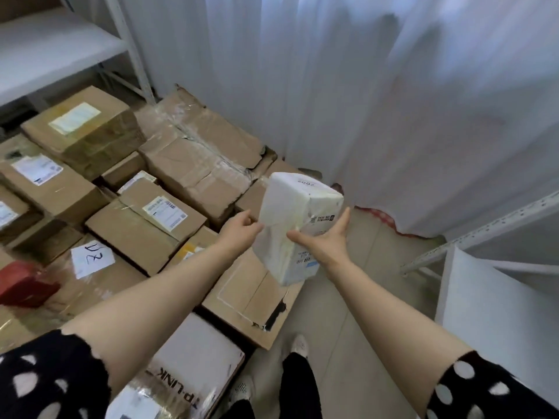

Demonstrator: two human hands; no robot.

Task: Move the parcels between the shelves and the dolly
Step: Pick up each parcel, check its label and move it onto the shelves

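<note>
a white curtain (363,101) hangs across the back and reaches the tiled floor (348,313). to the left, a packed layer of brown cardboard parcels (187,164) covers the ground; several carry white printed labels. what they rest on is hidden. a white metal shelf (45,46) stands above their far left corner, and the pale frame of a second shelf (484,228) slants in at the right with a white sheet (499,313) leaning below it. at the near edge of the pile lies a white tp-link box (193,367), at the left edge a red box (24,285), and between them a paper note (90,258) with handwriting, taped on a carton.

the white parcel (296,225) is in the air over the right border of the pile, between both hands and clear of the cartons beneath. it is an oblong block. its long axis stands close to upright, the lower end nearer the person and the upper end leaning away; the small top face, with a handwritten number, points up toward the curtain.

the left grip (239,228) grasps the parcel's left side, fingers curled at its edge. the right grip (323,243) is unclenched and pressed flat to it: thumb across the near face, straight fingers up the right face.
</note>
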